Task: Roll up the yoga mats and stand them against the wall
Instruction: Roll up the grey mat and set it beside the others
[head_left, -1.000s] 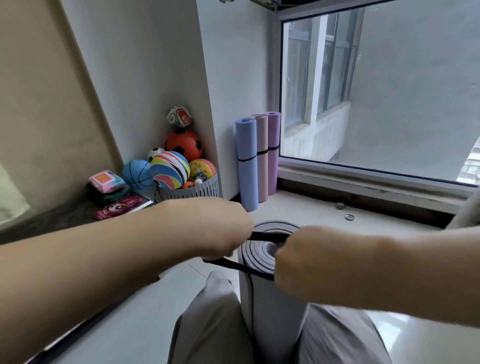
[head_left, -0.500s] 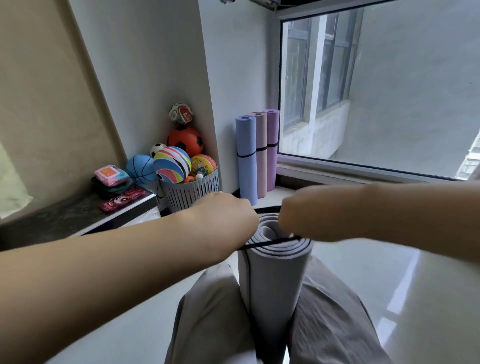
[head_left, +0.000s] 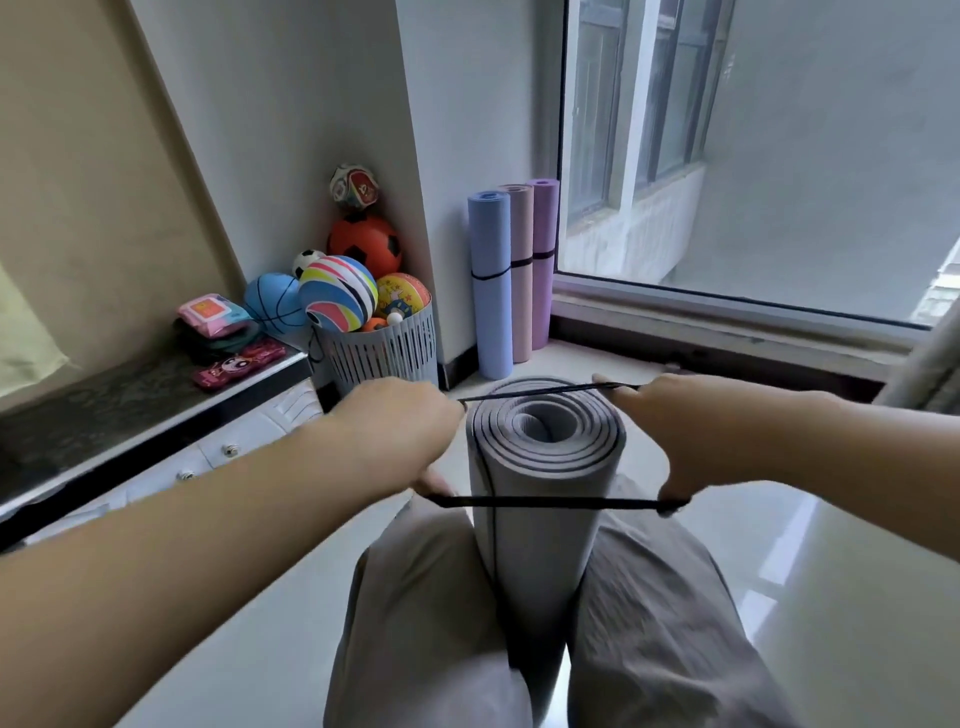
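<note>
Pulled apart since a moment ago, the left hand (head_left: 395, 436) and right hand (head_left: 670, 431) each hook curled fingers through the black band (head_left: 545, 502). They stretch it into a wide loop around the grey rolled mat (head_left: 540, 467), which stands upright between the knees (head_left: 431, 597).

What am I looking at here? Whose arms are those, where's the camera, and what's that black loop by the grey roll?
No machine here: a person wears one camera on the head, looking down at their bare arms. The left hand and right hand each hold a black elastic band, stretched into a loop around the top of a rolled grey yoga mat, which stands upright between the person's knees. On the floor by the wall stand three strapped rolls: a blue mat, a pink mat and a purple mat. Nearby, a slatted basket holds toy balls.
</note>
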